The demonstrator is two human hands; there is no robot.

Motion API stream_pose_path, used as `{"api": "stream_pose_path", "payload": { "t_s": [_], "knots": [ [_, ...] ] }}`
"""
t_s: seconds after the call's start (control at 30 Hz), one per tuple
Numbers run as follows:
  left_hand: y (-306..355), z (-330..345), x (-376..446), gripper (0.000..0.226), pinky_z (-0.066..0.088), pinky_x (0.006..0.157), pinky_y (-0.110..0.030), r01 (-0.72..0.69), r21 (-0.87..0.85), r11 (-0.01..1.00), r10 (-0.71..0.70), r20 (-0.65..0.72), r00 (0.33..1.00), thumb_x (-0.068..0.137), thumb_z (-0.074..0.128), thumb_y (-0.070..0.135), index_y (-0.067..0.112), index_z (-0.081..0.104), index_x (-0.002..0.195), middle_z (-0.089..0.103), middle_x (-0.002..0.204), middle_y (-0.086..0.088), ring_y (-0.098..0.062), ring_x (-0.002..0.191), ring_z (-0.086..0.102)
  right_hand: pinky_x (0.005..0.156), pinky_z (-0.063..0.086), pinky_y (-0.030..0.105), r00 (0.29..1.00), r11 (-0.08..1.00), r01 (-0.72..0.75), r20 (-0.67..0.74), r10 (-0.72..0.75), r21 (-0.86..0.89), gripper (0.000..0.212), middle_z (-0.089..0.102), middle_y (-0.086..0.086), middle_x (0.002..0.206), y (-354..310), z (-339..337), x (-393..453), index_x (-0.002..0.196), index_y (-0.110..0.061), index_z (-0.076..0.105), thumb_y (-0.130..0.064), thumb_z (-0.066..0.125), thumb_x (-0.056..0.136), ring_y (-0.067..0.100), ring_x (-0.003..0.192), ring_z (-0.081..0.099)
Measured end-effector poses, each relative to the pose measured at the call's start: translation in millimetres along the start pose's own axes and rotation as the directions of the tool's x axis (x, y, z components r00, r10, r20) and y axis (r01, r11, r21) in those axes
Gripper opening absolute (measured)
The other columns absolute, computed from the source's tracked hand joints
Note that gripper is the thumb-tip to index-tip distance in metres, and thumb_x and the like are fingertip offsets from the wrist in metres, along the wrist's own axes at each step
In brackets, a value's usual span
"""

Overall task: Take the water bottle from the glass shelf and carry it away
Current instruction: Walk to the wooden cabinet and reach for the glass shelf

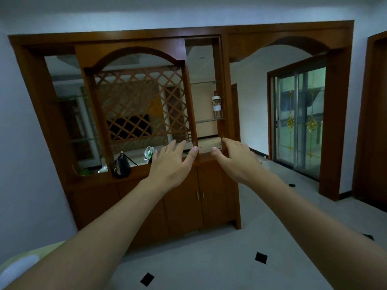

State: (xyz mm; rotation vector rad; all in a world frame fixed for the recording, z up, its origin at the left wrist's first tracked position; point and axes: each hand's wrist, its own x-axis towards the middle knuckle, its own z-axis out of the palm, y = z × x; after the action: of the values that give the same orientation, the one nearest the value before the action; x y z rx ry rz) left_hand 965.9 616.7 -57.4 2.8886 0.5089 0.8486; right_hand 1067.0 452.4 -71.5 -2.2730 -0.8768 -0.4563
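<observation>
A clear water bottle [217, 106] with a white lid and white band stands upright on a glass shelf [206, 120] in the right bay of a wooden partition cabinet. My left hand [170, 162] and my right hand [236, 159] are stretched out in front of me, fingers spread, holding nothing. Both hands appear well below the bottle and some distance short of the cabinet. The right hand is the nearer one to the bottle's bay.
The wooden cabinet [180, 201] has lower doors, a lattice panel [142, 105] and more glass shelves. A black handbag [121, 166] and a plastic bag [149, 153] sit on its counter. An arched opening [293, 114] and sliding glass doors [299, 120] lie right. Tiled floor [230, 258] stretches ahead.
</observation>
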Motion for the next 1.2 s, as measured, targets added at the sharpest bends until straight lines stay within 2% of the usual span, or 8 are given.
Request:
{"api": "stream_pose_path", "payload": {
  "t_s": [0.17, 0.3, 0.5, 0.63, 0.8, 1.03, 1.2],
  "knots": [
    [-9, 20, 34, 0.074, 0.009, 0.123, -0.053, 0.012, 0.045, 0.999, -0.013, 0.018, 1.000, 0.097, 0.014, 0.068, 0.026, 0.027, 0.157, 0.024, 0.166, -0.009, -0.026, 0.153, 0.019, 0.120, 0.026, 0.054, 0.998, 1.000, 0.014, 0.057, -0.016, 0.026, 0.084, 0.036, 0.008, 0.161, 16, 19, 36, 0.156, -0.019, 0.028, -0.072, 0.027, 0.091, 0.028, 0.150, 0.027],
    [-18, 39, 69, 0.074, 0.009, 0.123, -0.054, 0.022, 0.017, 1.000, -0.022, 0.015, 1.000, 0.097, 0.014, 0.068, 0.026, 0.027, 0.157, 0.024, 0.166, -0.009, -0.027, 0.153, 0.019, 0.117, 0.030, 0.054, 1.000, 1.000, 0.016, 0.027, -0.016, 0.004, 0.086, 0.039, 0.007, 0.159, 30, 27, 71, 0.155, -0.019, 0.029, -0.074, 0.026, 0.088, 0.028, 0.148, 0.032],
    [-33, 84, 132, 0.075, 0.009, 0.123, -0.055, -0.031, -0.023, 0.999, 0.031, 0.011, 0.999, 0.096, 0.013, 0.069, 0.027, 0.026, 0.157, 0.023, 0.166, -0.009, -0.027, 0.153, 0.018, 0.122, 0.019, 0.051, 0.999, 0.992, -0.026, 0.032, 0.030, -0.126, 0.081, 0.026, 0.006, 0.166, 49, 56, 118, 0.157, -0.020, 0.023, -0.069, 0.028, 0.093, 0.027, 0.153, 0.020],
    [-54, 114, 192, 0.074, 0.008, 0.123, -0.055, -0.080, -0.028, 0.996, 0.080, -0.008, 0.997, 0.096, 0.016, 0.070, 0.029, 0.024, 0.157, 0.021, 0.167, -0.007, -0.026, 0.153, 0.017, 0.122, 0.015, 0.049, 0.998, 0.971, -0.057, 0.024, 0.064, -0.230, 0.079, 0.023, 0.007, 0.167, 62, 70, 163, 0.158, -0.019, 0.020, -0.067, 0.027, 0.095, 0.028, 0.154, 0.016],
    [-84, 149, 256, 0.074, 0.010, 0.123, -0.054, -0.075, -0.065, 0.995, 0.077, 0.028, 0.997, 0.097, 0.015, 0.068, 0.028, 0.021, 0.158, 0.020, 0.167, -0.007, -0.027, 0.153, 0.016, 0.121, 0.015, 0.051, 0.995, 0.940, -0.096, -0.009, 0.098, -0.326, 0.079, 0.024, 0.007, 0.166, 73, 90, 219, 0.157, -0.019, 0.021, -0.067, 0.026, 0.095, 0.029, 0.154, 0.016],
    [-83, 184, 309, 0.065, 0.012, 0.121, -0.049, -0.153, -0.161, 0.975, 0.156, 0.004, 0.988, 0.100, 0.018, 0.063, 0.031, 0.027, 0.155, 0.025, 0.166, -0.006, -0.025, 0.153, 0.019, 0.121, 0.015, 0.050, 0.988, 0.953, -0.148, -0.001, 0.153, -0.266, 0.078, 0.025, 0.005, 0.166, 93, 128, 270, 0.157, -0.021, 0.023, -0.068, 0.027, 0.095, 0.029, 0.154, 0.017],
    [-72, 215, 348, 0.066, 0.012, 0.122, -0.051, -0.134, -0.188, 0.973, 0.137, 0.007, 0.990, 0.100, 0.017, 0.063, 0.029, 0.026, 0.156, 0.025, 0.166, -0.005, -0.025, 0.153, 0.018, 0.121, 0.016, 0.050, 0.988, 0.957, -0.145, 0.012, 0.153, -0.251, 0.077, 0.024, 0.005, 0.166, 123, 141, 305, 0.157, -0.021, 0.023, -0.067, 0.027, 0.095, 0.028, 0.154, 0.017]
  ]
}}
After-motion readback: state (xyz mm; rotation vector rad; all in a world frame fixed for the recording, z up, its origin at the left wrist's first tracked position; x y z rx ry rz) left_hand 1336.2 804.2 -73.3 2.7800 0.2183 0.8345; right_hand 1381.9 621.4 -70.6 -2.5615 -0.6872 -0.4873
